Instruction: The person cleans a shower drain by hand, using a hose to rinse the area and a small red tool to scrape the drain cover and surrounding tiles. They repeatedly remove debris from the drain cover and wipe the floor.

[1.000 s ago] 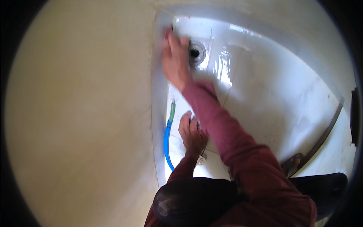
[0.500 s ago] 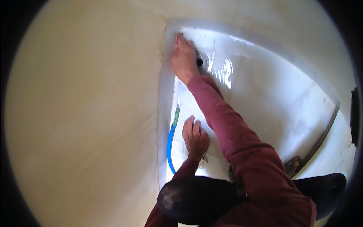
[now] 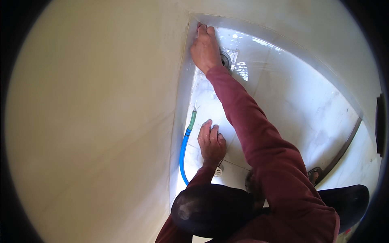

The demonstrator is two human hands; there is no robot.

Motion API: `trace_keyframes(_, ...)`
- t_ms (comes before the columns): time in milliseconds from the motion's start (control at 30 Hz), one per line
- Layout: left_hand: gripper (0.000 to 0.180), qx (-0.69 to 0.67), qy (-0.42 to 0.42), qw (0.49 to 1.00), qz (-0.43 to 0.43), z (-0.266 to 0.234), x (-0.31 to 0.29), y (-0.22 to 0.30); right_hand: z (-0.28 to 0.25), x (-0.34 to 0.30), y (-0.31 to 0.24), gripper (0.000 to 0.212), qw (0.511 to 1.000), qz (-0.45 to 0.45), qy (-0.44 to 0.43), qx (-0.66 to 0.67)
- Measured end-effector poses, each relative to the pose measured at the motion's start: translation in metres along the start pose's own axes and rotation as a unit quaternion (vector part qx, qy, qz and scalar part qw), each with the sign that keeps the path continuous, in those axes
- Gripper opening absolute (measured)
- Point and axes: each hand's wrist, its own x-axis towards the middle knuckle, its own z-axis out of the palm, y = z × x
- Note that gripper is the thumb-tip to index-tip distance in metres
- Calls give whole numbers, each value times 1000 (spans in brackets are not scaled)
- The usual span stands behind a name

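Up in corner of floor (image 3: 300, 109), 1 R hand (image 3: 205, 48), fingers bunched, can't tell if gripping smth, 1 drain (image 3: 226, 59) beside it, 1 L hand (image 3: 212, 146) lower, half-open, nothing visibly held, nr 1 hose (image 3: 182, 158)

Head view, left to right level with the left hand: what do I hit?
Beige wall → blue-green hose → left hand → right arm's maroon sleeve → dark strip.

Tiled floor (image 3: 283, 105): white, grey-veined, wet and glossy towards the far left. Drain (image 3: 228, 59): round, grey, dark-centred, set into the floor close to the far left corner, left side hidden.
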Motion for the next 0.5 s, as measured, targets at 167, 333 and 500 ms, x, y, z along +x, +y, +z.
trace_keyframes(167, 42, 16, 24, 1000, -2, -1, 4, -6, 4, -52, -3, 36, 994, -104, 7, -18)
trace_keyframes(333, 43, 8, 27, 1000, -10, -5, 3, -1, 4, -49, -5, 27, 997, -70, 11, 9)
trace_keyframes(500, 42, 13, 30, 999, 8, 2, 11, -12, 9, -30, 1, 23, 998, -58, 13, 9)
